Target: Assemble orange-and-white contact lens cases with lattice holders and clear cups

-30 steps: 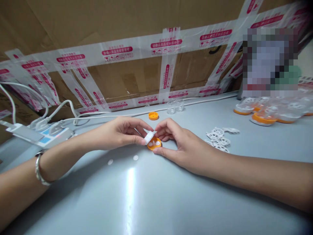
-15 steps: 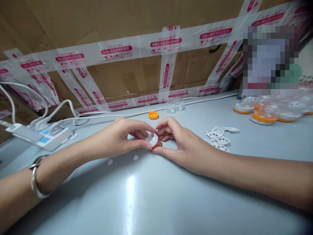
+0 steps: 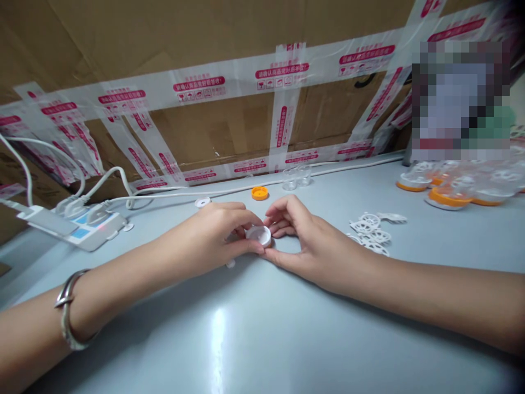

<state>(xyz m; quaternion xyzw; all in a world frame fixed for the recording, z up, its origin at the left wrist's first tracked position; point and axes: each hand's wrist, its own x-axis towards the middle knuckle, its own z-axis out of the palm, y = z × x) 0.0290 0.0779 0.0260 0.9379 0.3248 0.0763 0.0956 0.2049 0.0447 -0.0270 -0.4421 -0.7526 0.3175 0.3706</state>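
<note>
A small round white lid (image 3: 259, 235) lies flat on the grey table between both hands, covering the orange base beneath it. My left hand (image 3: 213, 235) pinches the lid from the left with thumb and fingertips. My right hand (image 3: 305, 238) cups it from the right, thumb along the table and fingers curled at its far edge. A silver bangle (image 3: 68, 314) sits on my left wrist.
An orange cap (image 3: 260, 192) and clear small cups (image 3: 297, 176) lie behind the hands. White gear-like discs (image 3: 371, 230) lie to the right, finished orange-and-white units (image 3: 447, 191) at far right. A power strip (image 3: 77, 227) with white cables sits left. Taped cardboard (image 3: 229, 109) walls the back.
The white lid was tilted above the open orange base; it has been lowered flat over it. My hands have closed in on it, and the view shifted slightly.
</note>
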